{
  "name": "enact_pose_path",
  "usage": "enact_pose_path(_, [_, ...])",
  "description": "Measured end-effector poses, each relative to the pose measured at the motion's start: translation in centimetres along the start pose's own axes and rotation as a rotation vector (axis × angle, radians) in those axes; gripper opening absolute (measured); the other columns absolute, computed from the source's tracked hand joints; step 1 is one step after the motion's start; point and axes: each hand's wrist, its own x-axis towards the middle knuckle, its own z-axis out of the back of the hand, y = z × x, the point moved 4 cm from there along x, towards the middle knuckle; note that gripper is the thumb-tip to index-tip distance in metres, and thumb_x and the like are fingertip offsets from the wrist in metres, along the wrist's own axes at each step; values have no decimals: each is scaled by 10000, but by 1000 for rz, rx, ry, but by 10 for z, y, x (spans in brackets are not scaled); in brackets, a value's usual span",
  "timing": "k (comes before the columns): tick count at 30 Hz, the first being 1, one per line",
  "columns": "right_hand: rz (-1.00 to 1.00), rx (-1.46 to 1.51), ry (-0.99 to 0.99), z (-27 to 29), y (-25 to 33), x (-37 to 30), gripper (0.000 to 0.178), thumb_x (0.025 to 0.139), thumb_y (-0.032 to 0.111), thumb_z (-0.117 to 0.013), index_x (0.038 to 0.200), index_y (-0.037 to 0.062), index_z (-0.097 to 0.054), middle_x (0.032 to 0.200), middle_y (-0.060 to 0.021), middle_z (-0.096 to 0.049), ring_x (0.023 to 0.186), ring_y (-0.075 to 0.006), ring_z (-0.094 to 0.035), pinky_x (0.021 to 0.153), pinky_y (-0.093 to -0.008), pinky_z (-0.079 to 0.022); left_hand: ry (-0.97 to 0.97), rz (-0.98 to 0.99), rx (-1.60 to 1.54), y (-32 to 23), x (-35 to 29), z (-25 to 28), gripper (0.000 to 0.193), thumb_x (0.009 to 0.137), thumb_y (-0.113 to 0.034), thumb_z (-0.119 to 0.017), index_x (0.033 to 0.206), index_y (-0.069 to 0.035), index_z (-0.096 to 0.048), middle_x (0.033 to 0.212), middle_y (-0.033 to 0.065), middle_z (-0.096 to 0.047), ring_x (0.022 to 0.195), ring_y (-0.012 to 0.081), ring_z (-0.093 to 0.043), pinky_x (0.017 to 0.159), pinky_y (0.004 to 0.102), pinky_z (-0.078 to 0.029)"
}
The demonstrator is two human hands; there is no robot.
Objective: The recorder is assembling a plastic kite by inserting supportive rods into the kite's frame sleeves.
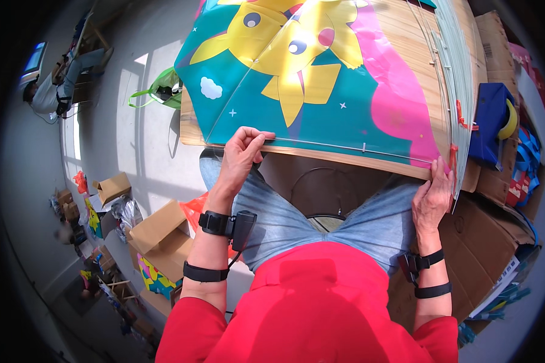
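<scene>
A glossy printed sheet (339,118), teal and pink with yellow cartoon figures, is spread on a wooden tabletop (406,27). Along its near edge runs a thin pale rod (321,143) with a small white clip on it. My left hand (241,154) pinches the rod's left end between thumb and forefinger. At the other end, by the sheet's pink corner, my right hand (432,196) has its fingertips closed on the rod against the table edge. The fingers' undersides are hidden.
A bundle of long thin rods (451,66) with red ties lies along the table's right side. Beyond it stands a blue tape dispenser (492,124) with yellow tape. Cardboard boxes (481,248) flank my right side; an open carton (163,233) and green bag (165,88) are left. Someone (54,88) sits far left.
</scene>
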Motion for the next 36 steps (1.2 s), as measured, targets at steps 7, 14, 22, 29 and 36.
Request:
enact_pose_path(7, [-3, -19, 16, 1, 1, 1, 660, 807, -107, -498, 1459, -40, -414, 1282, -182, -639, 1157, -351, -621, 1134, -518, -377, -30, -8, 87, 1, 4, 1, 169, 1016, -207, -608, 1047, -42, -592, 1111, 107, -724, 694, 39, -524, 676, 188, -456])
enact_pose_path(14, [-15, -23, 20, 0, 1, 1, 673, 811, -91, -501, 1473, -26, -401, 1251, -173, -655, 1157, -333, -624, 1144, -510, -359, -31, -3, 21, 5, 3, 3, 158, 1002, -189, -629, 1072, -49, -610, 1060, 75, -735, 753, 48, -569, 688, 198, -482])
enact_pose_path(22, [-19, -17, 18, 2, 1, 2, 675, 810, -86, -504, 1474, -19, -401, 1239, -170, -660, 1144, -331, -629, 1142, -507, -362, -36, -10, 40, 2, 1, 5, 156, 1001, -188, -637, 1087, -59, -619, 1102, 72, -729, 878, 48, -603, 717, 195, -474])
enact_pose_path(29, [-14, -17, 10, 2, 1, 3, 659, 814, -82, -506, 1464, -18, -415, 1248, -159, -659, 1135, -323, -634, 1139, -511, -370, -18, -38, 31, 0, 2, 6, 146, 1002, -203, -636, 1066, -73, -618, 1102, 60, -731, 825, 41, -573, 727, 195, -462])
enact_pose_path(36, [-20, -18, 8, 0, -1, 1, 642, 819, -81, -505, 1453, -14, -431, 1285, -144, -645, 1140, -319, -635, 1141, -517, -367, -27, -15, 65, -2, 1, 3, 163, 1003, -234, -637, 1077, -94, -599, 1101, 64, -738, 746, 39, -529, 700, 189, -428])
